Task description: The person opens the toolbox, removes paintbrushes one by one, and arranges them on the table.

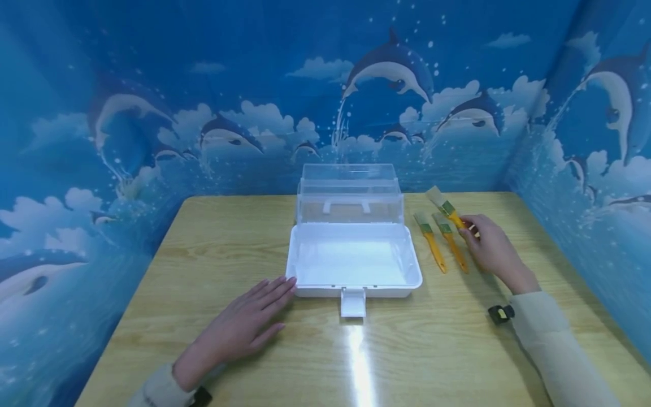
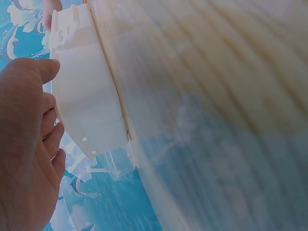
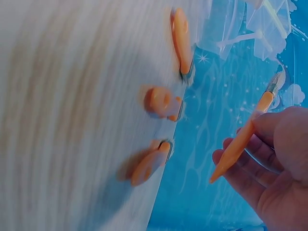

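Note:
My right hand (image 1: 490,243) pinches the yellow-orange handle of a flat paintbrush (image 1: 447,208) between thumb and fingers, its pale bristles pointing up toward the back wall. In the right wrist view this brush (image 3: 241,142) is raised off the table. Two similar brushes (image 1: 431,244) lie beside it in the head view; the right wrist view shows a third lying brush (image 3: 150,168), mostly hidden by my hand from the head. A white plastic box (image 1: 351,257) stands with its clear lid (image 1: 350,192) swung up behind. Straight fingers of my left hand (image 1: 244,322) touch its front left corner.
The wood-grain table (image 1: 213,243) carries the box near its back edge. A white latch flap (image 1: 353,304) hangs forward from the box's front. Blue dolphin-printed sheets (image 1: 254,85) enclose the back and both sides of the table.

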Tool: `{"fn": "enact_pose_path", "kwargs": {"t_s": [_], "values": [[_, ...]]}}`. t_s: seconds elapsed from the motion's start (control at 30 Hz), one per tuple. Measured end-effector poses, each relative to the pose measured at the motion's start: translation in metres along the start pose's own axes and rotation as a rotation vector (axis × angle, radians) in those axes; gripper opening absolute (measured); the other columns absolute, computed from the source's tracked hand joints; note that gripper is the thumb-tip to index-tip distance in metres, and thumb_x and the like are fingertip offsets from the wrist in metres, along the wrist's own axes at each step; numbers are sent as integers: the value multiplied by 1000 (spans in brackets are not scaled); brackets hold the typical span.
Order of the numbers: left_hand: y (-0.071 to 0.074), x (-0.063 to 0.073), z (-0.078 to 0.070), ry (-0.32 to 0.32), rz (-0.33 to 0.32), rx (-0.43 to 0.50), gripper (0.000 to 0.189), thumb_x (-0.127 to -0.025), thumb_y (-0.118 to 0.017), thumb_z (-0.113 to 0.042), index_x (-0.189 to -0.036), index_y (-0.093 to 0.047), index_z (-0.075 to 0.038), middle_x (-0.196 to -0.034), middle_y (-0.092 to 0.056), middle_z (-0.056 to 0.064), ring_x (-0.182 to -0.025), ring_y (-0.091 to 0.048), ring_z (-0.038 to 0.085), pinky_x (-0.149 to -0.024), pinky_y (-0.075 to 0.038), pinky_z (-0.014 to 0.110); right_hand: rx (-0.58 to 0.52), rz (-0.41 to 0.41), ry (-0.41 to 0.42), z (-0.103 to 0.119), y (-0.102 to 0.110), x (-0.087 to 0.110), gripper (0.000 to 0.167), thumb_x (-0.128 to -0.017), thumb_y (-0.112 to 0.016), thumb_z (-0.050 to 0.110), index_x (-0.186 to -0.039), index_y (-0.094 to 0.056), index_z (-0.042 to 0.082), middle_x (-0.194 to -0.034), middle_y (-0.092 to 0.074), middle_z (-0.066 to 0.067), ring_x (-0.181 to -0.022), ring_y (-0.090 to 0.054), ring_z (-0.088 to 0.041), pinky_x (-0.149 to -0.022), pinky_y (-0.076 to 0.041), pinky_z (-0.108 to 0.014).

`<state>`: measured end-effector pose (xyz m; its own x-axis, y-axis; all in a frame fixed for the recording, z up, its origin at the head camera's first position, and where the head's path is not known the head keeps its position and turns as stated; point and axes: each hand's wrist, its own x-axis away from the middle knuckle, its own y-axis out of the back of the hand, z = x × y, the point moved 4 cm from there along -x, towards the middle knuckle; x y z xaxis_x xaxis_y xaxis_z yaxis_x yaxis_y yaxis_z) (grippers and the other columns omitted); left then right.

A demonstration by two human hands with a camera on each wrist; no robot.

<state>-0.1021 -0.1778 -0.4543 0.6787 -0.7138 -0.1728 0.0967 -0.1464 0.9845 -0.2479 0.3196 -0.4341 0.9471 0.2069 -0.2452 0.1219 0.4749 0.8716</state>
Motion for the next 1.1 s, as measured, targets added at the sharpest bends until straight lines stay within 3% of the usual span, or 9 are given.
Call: {"fn": "enact_pose_path", "kwargs": {"t_s": [0.53, 0.87, 1.1], "values": [[0, 1, -1, 3, -8, 2, 70, -102, -59, -38, -161, -30, -13, -169, -22, 1, -154, -25, 22, -129, 2, 25, 64, -29, -40, -16, 5, 5, 35, -103, -56, 3, -133, -53, -15, -111, -59, -32, -95, -60, -43, -72, -53, -57], [2, 0, -1, 3, -14, -1, 70, -102, -59, -39, -160, -31, -13, -169, -23, 1, -154, -27, 22, -129, 1, 26, 115, 18, -88, -23, 5, 5, 35, -103, -56, 3, -130, -53, -19, -111, -58, -37, -98, -59, -48, -79, -52, -63], [1, -1, 0, 8, 7, 6, 70, -103, -58, -39, -161, -30, -13, -170, -21, 1, -155, -25, 22, -129, 3, 25, 150, 50, -119, -33, 8, 8, 36, -101, -57, 2, -128, -52, -21, -110, -57, -39, -95, -59, -49, -75, -52, -62]]}}
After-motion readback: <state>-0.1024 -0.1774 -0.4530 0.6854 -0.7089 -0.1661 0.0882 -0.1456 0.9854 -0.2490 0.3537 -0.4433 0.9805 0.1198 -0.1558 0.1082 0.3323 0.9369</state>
